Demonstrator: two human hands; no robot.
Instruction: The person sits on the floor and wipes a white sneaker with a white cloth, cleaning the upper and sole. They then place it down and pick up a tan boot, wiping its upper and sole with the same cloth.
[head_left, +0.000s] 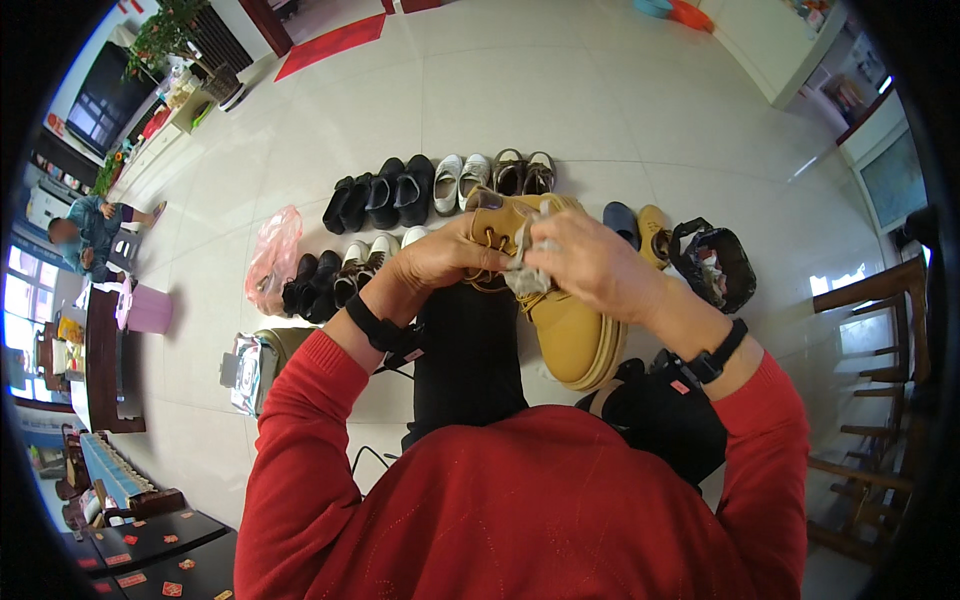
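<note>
A tan lace-up boot lies over my lap, its toe towards me and to the right. My left hand grips the boot near its collar and laces. In my right hand is a crumpled whitish wipe, pressed against the lace area. Part of the wipe sticks up between my right fingers. The boot's far side and part of its opening are hidden by my hands.
Pairs of black shoes, white shoes and brown shoes stand in rows ahead. A tan shoe and a black bag-lined bin are at right. A pink plastic bag lies left. Another person sits far left.
</note>
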